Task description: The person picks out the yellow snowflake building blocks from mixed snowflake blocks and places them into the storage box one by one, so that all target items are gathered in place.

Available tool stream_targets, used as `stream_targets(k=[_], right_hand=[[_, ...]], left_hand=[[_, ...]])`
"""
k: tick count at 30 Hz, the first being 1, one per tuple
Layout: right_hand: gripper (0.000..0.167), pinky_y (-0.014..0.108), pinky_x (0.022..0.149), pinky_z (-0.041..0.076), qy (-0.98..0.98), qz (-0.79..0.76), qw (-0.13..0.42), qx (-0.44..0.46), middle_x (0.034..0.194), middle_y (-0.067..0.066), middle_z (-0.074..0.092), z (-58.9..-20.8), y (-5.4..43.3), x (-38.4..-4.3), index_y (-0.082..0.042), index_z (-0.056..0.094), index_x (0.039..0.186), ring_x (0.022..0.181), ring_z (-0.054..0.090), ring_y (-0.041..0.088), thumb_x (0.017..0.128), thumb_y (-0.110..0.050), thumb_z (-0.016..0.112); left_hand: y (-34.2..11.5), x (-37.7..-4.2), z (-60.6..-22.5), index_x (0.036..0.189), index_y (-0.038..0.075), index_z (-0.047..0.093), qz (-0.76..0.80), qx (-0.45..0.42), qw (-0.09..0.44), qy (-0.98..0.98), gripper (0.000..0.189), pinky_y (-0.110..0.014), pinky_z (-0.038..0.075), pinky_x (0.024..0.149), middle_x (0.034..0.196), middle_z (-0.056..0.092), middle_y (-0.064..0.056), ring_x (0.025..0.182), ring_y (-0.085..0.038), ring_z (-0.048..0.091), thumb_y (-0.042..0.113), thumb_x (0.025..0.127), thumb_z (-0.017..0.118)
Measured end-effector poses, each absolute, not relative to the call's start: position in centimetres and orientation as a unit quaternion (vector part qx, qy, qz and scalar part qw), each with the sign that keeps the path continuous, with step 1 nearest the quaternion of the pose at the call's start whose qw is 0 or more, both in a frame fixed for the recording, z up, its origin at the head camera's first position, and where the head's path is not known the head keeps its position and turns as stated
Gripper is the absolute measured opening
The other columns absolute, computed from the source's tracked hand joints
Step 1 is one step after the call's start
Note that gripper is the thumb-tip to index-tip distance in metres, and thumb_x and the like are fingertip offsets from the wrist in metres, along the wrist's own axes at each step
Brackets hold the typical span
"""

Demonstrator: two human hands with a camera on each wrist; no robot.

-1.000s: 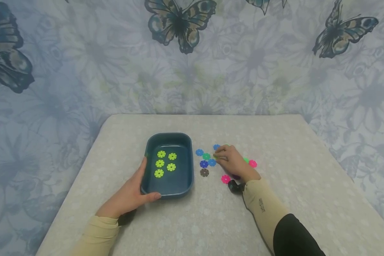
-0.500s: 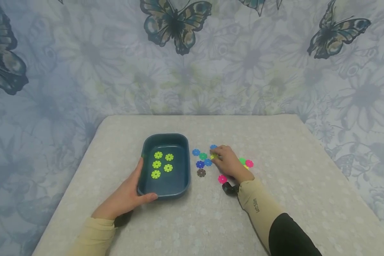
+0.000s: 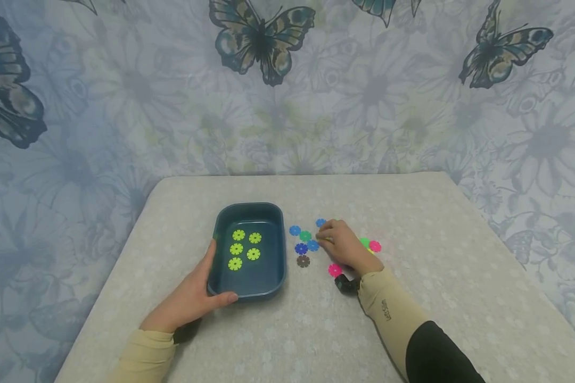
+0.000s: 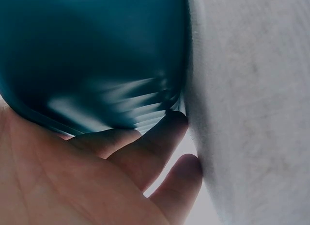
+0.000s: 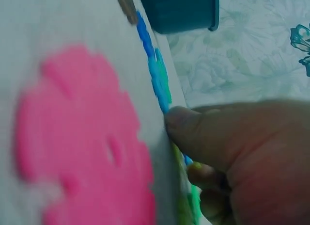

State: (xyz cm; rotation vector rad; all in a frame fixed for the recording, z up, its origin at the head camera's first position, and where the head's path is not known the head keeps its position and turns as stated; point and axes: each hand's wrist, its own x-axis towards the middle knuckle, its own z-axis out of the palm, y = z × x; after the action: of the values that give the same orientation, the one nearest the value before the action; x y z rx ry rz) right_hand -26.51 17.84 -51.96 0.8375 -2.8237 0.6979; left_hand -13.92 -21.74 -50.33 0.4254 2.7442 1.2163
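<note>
Head view: a butterfly-patterned wall stands behind a pale worktop. The apparent shift of both matches a slight camera movement.

Dark blue tray: rests on the worktop, left of the loose discs. Its place beside them is unchanged over the last second.

Left hand: grasps the tray at its left side and near-left corner, thumb on the near rim. The left wrist view shows fingers against the outer wall. This hold is unchanged and appears to steady the tray.

Right hand: remains among the loose discs, fingers curled, thumb and fingertips brought together.

Tray contents: five yellow discs, lying flat and apart. The count is unchanged; no disc is added.

Loose discs: left of the right fingertips lie light blue, green, dark blue and brown discs. A pink disc lies near the right wrist.

Pinched yellow piece: appears held at the right fingertips, mostly hidden. Less yellow shows in the head view than half a second ago. Judged from this, work is at the pick-up stage; whether the piece is clear of the worktop cannot be told.
</note>
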Motion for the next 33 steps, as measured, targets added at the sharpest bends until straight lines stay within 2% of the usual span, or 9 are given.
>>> stream_targets(k=[7,13,18,21,27,33], right_hand=[[0.027,0.047,0.100,0.053,-0.929,0.211,0.043,0.300,0.124,0.016,0.064,-51.4,18.1,-26.3,-0.003,0.076,0.121,0.118,0.057,0.035,0.099,0.000,0.062],[0.027,0.047,0.102,0.053,-0.937,0.206,0.022,0.283,0.122,0.015,0.064,-51.0,18.0,-26.0,-0.004,0.076,0.121,0.118,0.057,0.034,0.097,-0.002,0.064],[0.030,0.048,0.105,0.051,-0.947,0.204,-0.010,0.249,0.124,0.013,0.065,-50.0,17.7,-25.6,-0.004,0.077,0.119,0.122,0.059,0.033,0.090,-0.005,0.069],[0.033,0.047,0.101,0.054,-0.947,0.205,-0.012,0.245,0.122,0.011,0.068,-49.7,17.7,-25.7,-0.005,0.077,0.118,0.117,0.063,0.031,0.085,-0.005,0.071],[0.030,0.037,0.081,0.058,-0.928,0.289,0.004,0.236,0.108,0.003,0.073,-49.6,18.1,-25.8,-0.008,0.079,0.115,0.093,0.064,0.018,0.085,-0.009,0.076],[0.029,0.037,0.085,0.057,-0.880,0.413,0.020,0.234,0.113,0.005,0.076,-48.8,18.3,-25.7,-0.005,0.078,0.115,0.096,0.065,0.020,0.086,-0.009,0.079]], left_hand=[[-21.7,-13.9,-50.4,0.165,0.026,-0.015,0.401,0.142,0.055,0.903,0.132,-0.068,0.023,0.120,0.174,-0.002,-0.010,0.158,-0.039,0.011,0.054,0.082,0.083],[-21.7,-14.0,-50.5,0.164,0.027,-0.016,0.402,0.142,0.055,0.903,0.132,-0.069,0.022,0.120,0.174,-0.002,-0.011,0.158,-0.040,0.011,0.053,0.082,0.083],[-21.7,-14.1,-50.6,0.164,0.028,-0.017,0.401,0.143,0.053,0.903,0.132,-0.069,0.022,0.120,0.174,-0.002,-0.011,0.158,-0.040,0.010,0.053,0.082,0.083],[-21.7,-14.1,-50.6,0.164,0.028,-0.017,0.399,0.143,0.051,0.904,0.132,-0.068,0.022,0.120,0.174,-0.003,-0.011,0.158,-0.040,0.010,0.053,0.082,0.083],[-21.6,-14.0,-50.4,0.164,0.029,-0.017,0.400,0.138,0.058,0.904,0.131,-0.068,0.022,0.120,0.174,-0.003,-0.010,0.158,-0.039,0.010,0.054,0.082,0.083],[-21.5,-14.0,-50.3,0.164,0.026,-0.016,0.404,0.139,0.056,0.902,0.132,-0.068,0.021,0.121,0.173,-0.003,-0.011,0.158,-0.039,0.010,0.052,0.082,0.084]])
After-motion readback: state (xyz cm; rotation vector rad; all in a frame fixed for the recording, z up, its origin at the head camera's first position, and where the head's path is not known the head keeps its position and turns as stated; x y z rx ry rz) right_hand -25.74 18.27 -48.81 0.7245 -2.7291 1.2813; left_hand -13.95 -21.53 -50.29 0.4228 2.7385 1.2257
